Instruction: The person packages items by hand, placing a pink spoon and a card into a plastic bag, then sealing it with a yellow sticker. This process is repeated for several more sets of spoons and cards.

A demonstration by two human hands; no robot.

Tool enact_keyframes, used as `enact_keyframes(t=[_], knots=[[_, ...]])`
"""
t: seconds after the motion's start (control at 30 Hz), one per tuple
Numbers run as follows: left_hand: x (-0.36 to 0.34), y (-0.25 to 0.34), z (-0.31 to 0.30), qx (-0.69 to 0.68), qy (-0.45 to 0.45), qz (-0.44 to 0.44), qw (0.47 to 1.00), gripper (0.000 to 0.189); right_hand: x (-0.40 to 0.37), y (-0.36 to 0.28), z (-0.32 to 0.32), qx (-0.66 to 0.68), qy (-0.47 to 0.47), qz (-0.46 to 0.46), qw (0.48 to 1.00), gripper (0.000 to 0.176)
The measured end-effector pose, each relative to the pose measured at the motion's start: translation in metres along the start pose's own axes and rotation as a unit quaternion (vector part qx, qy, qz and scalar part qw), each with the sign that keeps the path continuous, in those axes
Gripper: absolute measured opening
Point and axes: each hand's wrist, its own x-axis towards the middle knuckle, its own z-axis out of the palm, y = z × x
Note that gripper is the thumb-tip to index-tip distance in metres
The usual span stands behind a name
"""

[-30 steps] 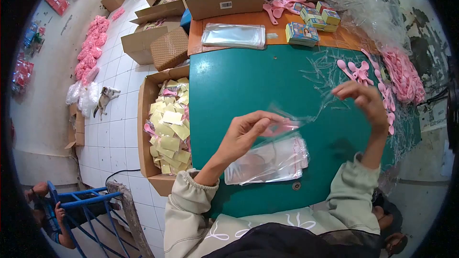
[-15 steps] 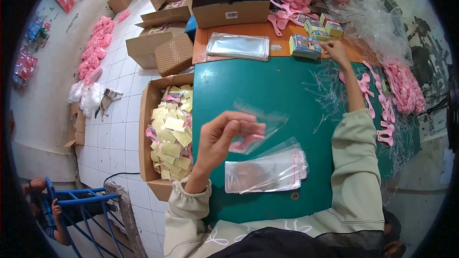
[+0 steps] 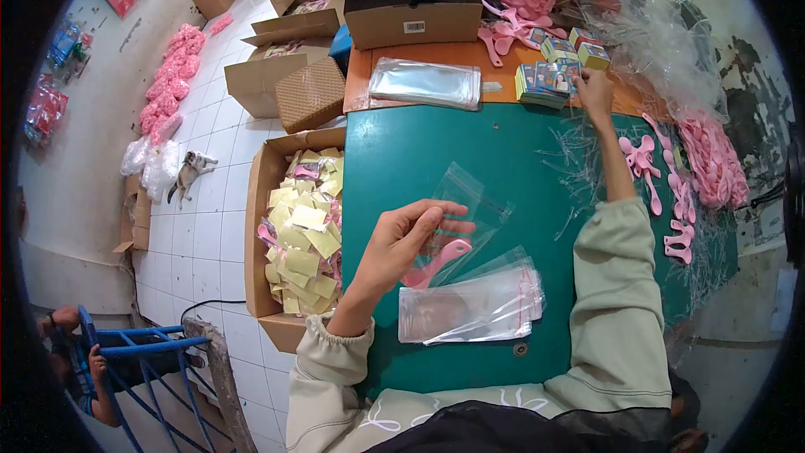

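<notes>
Pink spoon, diagonally away and rightward

The long sleeves are pale green with bunched cuffs. White loopy bows sit on the top, under black cloth.

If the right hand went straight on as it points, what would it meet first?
Probably the front card stack: the right hand seems right at its edge, though depth is unclear.
</notes>
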Motion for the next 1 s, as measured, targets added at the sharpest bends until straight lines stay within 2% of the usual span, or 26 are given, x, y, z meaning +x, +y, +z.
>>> enact_keyframes(t=[0.07,0.13,0.2,0.27,0.4,0.5,0.57,0.67,0.77,0.87,0.97,1.0], knots=[[0.001,0.001,-0.002,0.019,-0.010,-0.010,1.000,0.035,-0.017,-0.031,-0.037,0.073,-0.036,-0.026,0.996,0.019],[0.004,0.001,-0.003,0.035,-0.018,-0.017,0.999,0.035,-0.057,-0.082,-0.080,0.312,-0.136,-0.041,0.939,0.019],[0.007,0.000,-0.003,0.049,-0.024,-0.020,0.998,0.035,-0.098,-0.127,-0.121,0.414,-0.218,-0.019,0.883,0.015],[0.010,-0.002,-0.002,0.050,-0.033,-0.021,0.998,0.034,-0.129,-0.149,-0.147,0.444,-0.273,0.019,0.853,0.014],[0.011,-0.007,0.003,0.023,-0.038,-0.011,0.999,0.030,-0.147,-0.160,-0.161,0.347,-0.310,-0.094,0.880,0.016],[0.012,-0.013,-0.003,0.198,-0.075,0.001,0.977,0.027,-0.151,-0.162,-0.162,0.319,-0.327,-0.136,0.879,0.016],[0.010,-0.012,0.003,0.187,-0.097,0.008,0.978,0.026,-0.156,-0.166,-0.161,0.288,-0.341,-0.171,0.878,0.016],[0.009,-0.011,0.016,0.181,-0.112,0.017,0.977,0.031,-0.163,-0.173,-0.150,0.240,-0.448,-0.189,0.840,0.017],[0.008,-0.011,0.019,0.217,-0.106,0.033,0.970,0.038,-0.173,-0.169,-0.134,0.249,-0.396,-0.246,0.849,0.018],[0.005,-0.009,0.019,0.280,-0.091,0.032,0.955,0.043,-0.174,-0.167,-0.133,0.339,-0.460,-0.193,0.798,0.019],[0.004,0.006,0.017,0.365,-0.105,-0.021,0.925,0.046,-0.180,-0.157,-0.122,0.316,-0.384,-0.225,0.838,0.018],[0.004,0.011,0.014,0.396,-0.114,-0.045,0.910,0.048,-0.179,-0.152,-0.123,0.319,-0.399,-0.174,0.842,0.017]])
